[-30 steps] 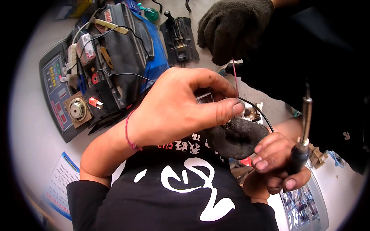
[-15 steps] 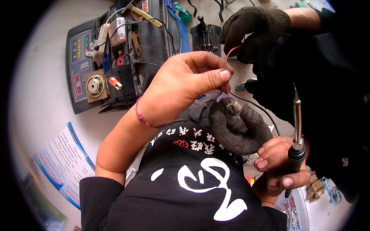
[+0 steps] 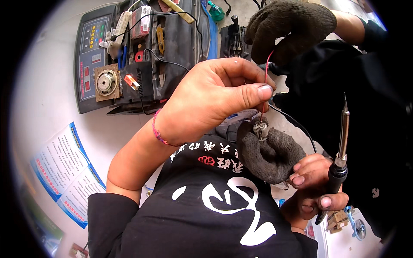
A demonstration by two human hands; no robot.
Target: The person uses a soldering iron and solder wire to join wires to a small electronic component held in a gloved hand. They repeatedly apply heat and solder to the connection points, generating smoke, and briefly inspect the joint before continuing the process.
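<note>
My left hand point(image 3: 223, 92), wearing a braided bracelet point(image 3: 159, 129), has thumb and forefinger pinched on a thin red wire point(image 3: 269, 69). Below the fingertips the wire runs down to a small metal socket point(image 3: 260, 130), held by a co-worker's gloved hand point(image 3: 275, 157). The co-worker's other gloved hand point(image 3: 292, 30) is at the wire's upper end. On the right, my right hand point(image 3: 316, 185) grips a soldering iron point(image 3: 337, 170) by its black handle. Its tip points up, apart from the socket and wire.
At the upper left, a grey machine with a control panel point(image 3: 92, 47) carries a speaker point(image 3: 106, 83), a power strip point(image 3: 122, 23) and tools. A printed sheet point(image 3: 66, 172) is at the lower left. Small cardboard boxes point(image 3: 337, 221) lie at the lower right. The co-worker's dark clothing fills the right side.
My left hand, the wire and the socket have shifted slightly right in the picture. The soldering iron has also moved a little right. Both grips are the same.
</note>
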